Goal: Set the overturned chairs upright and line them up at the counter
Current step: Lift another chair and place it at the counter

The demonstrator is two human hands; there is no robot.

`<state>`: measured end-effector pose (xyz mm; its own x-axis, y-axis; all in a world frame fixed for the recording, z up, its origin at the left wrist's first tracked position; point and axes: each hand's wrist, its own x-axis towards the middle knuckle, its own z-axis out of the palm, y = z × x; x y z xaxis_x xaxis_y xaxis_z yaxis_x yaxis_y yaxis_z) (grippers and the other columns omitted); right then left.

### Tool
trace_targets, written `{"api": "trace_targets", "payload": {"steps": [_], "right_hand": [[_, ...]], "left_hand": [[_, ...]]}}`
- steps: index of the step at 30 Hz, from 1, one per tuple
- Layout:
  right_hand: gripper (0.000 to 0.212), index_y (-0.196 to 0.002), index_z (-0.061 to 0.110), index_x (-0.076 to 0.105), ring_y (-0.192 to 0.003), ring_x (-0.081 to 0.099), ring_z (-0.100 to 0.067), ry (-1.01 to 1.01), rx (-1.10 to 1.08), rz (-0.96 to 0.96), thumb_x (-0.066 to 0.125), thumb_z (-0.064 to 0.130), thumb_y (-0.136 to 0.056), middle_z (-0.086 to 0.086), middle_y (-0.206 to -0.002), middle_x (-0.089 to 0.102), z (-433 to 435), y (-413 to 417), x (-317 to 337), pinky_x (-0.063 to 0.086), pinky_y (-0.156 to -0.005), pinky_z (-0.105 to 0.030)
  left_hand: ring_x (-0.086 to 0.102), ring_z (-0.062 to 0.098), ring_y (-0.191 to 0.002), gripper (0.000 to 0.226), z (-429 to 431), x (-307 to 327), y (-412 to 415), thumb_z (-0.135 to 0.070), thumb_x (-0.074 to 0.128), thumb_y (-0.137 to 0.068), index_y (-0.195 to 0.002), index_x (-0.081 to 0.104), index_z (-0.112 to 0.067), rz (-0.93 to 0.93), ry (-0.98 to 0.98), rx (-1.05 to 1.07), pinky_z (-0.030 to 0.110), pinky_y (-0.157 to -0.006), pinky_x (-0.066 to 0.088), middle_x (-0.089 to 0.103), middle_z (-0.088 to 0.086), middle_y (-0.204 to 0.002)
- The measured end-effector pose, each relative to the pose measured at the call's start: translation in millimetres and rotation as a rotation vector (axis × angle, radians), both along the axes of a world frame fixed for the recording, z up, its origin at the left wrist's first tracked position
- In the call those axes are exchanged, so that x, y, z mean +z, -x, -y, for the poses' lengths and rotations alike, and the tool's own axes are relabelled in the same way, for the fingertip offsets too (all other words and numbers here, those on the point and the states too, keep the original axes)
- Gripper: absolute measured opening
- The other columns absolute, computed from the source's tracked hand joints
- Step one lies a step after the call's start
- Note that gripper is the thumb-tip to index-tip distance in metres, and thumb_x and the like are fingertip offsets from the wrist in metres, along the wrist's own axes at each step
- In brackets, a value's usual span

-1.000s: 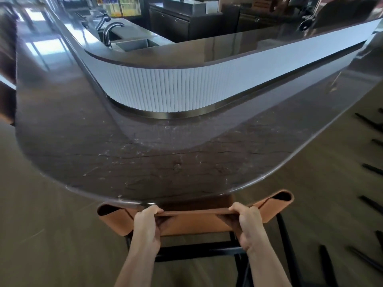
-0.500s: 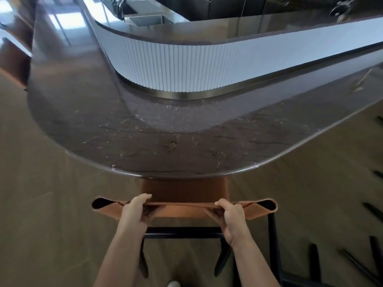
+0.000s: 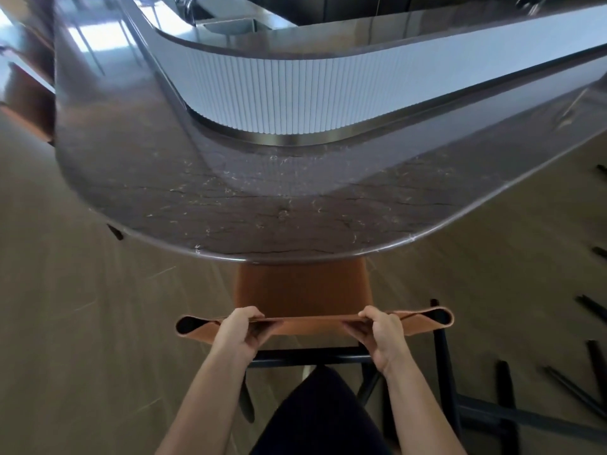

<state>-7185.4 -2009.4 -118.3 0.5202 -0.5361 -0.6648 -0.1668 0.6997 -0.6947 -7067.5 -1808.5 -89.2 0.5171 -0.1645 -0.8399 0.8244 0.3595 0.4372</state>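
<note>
A chair with a tan leather seat and backrest on a black frame stands upright right in front of me, its seat partly under the rounded end of the dark stone counter. My left hand grips the top edge of the leather backrest left of centre. My right hand grips the same edge right of centre. The chair's front legs are hidden under the counter.
Black legs of other chairs lie on the wooden floor at the lower right and along the right edge. A white ribbed inner wall curves behind the counter top. A tan chair shape shows at far left.
The chair's backrest now sits farther out from the counter edge, with more of the seat showing; the view has tilted further down. Both hands keep their grip on the backrest.
</note>
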Motion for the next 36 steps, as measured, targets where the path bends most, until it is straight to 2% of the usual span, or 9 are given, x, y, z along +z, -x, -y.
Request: {"api": "trace_targets", "payload": {"steps": [4, 10, 15, 18, 24, 29, 30, 34, 36], "right_hand": [[0.017, -0.074, 0.001, 0.050, -0.074, 0.065, -0.033, 0.013, 0.020, -0.045, 0.049, -0.009, -0.087, -0.017, -0.069, 0.058, -6, 12, -7, 0.059, -0.070, -0.043], [0.007, -0.084, -0.004, 0.053, -0.082, 0.065, -0.034, 0.024, 0.013, -0.013, 0.048, -0.009, -0.086, -0.021, -0.081, 0.058, 5, 17, -11, 0.060, -0.060, -0.037], [0.015, -0.078, -0.002, 0.050, -0.071, 0.064, -0.029, 0.002, -0.029, 0.013, 0.046, -0.013, -0.087, -0.018, -0.075, 0.058, 5, 18, -24, 0.058, -0.054, -0.035], [0.019, -0.075, -0.001, 0.051, -0.068, 0.064, -0.026, -0.002, -0.015, 0.040, 0.044, -0.014, -0.087, -0.014, -0.068, 0.057, 5, 10, -35, 0.058, -0.054, -0.035], [0.020, -0.076, 0.001, 0.049, -0.072, 0.060, -0.028, -0.050, -0.023, 0.036, 0.043, -0.014, -0.087, -0.014, -0.073, 0.053, 15, -23, -56, 0.058, -0.052, -0.036], [0.019, -0.077, 0.000, 0.050, -0.076, 0.058, -0.029, -0.076, -0.060, 0.039, 0.044, -0.016, -0.086, -0.016, -0.077, 0.052, 26, -49, -60, 0.058, -0.051, -0.038], [0.019, -0.077, 0.000, 0.049, -0.076, 0.057, -0.030, -0.079, -0.059, 0.039, 0.044, -0.015, -0.086, -0.016, -0.078, 0.052, 28, -54, -60, 0.058, -0.051, -0.038], [0.017, -0.078, 0.001, 0.048, -0.075, 0.058, -0.029, -0.062, -0.052, 0.016, 0.047, -0.013, -0.088, -0.017, -0.082, 0.051, 37, -73, -57, 0.059, -0.051, -0.039], [0.013, -0.083, -0.001, 0.050, -0.077, 0.060, -0.029, -0.040, -0.052, 0.004, 0.050, -0.011, -0.090, -0.018, -0.087, 0.053, 42, -82, -55, 0.059, -0.053, -0.039]], "left_hand": [[0.061, 0.038, -0.078, 0.015, -7, -6, 20, 0.015, 0.042, -0.087, -0.086, 0.048, 0.002, 0.029, 0.020, -0.007, 0.047, -0.052, 0.059, 0.055, 0.021, -0.085], [0.066, 0.044, -0.081, 0.010, -2, -7, 27, 0.013, 0.043, -0.089, -0.095, 0.049, 0.007, 0.082, 0.028, -0.096, 0.041, -0.054, 0.060, 0.059, 0.028, -0.087], [0.062, 0.045, -0.091, 0.011, -4, -18, 29, 0.012, 0.040, -0.092, -0.091, 0.049, 0.006, 0.089, 0.036, -0.141, 0.045, -0.059, 0.060, 0.059, 0.028, -0.093], [0.062, 0.044, -0.098, 0.013, -6, -30, 24, 0.011, 0.039, -0.093, -0.100, 0.051, 0.010, 0.123, 0.061, -0.135, 0.045, -0.066, 0.060, 0.059, 0.030, -0.103], [0.064, 0.042, -0.091, 0.017, -1, -50, -4, 0.009, 0.041, -0.095, -0.108, 0.051, 0.014, 0.097, 0.100, -0.145, 0.040, -0.058, 0.061, 0.060, 0.034, -0.106], [0.062, 0.044, -0.094, 0.014, 8, -52, -29, 0.009, 0.040, -0.096, -0.104, 0.050, 0.013, 0.077, 0.151, -0.119, 0.040, -0.055, 0.060, 0.058, 0.037, -0.107], [0.061, 0.045, -0.095, 0.014, 10, -52, -34, 0.009, 0.040, -0.096, -0.104, 0.050, 0.013, 0.076, 0.161, -0.125, 0.041, -0.056, 0.060, 0.057, 0.037, -0.108], [0.061, 0.045, -0.100, 0.009, 19, -46, -54, 0.010, 0.042, -0.095, -0.101, 0.050, 0.010, 0.049, 0.163, -0.149, 0.047, -0.080, 0.054, 0.056, 0.036, -0.111], [0.059, 0.047, -0.107, 0.007, 25, -43, -63, 0.011, 0.043, -0.095, -0.098, 0.049, 0.008, 0.038, 0.168, -0.134, 0.048, -0.079, 0.055, 0.054, 0.036, -0.113]]}}
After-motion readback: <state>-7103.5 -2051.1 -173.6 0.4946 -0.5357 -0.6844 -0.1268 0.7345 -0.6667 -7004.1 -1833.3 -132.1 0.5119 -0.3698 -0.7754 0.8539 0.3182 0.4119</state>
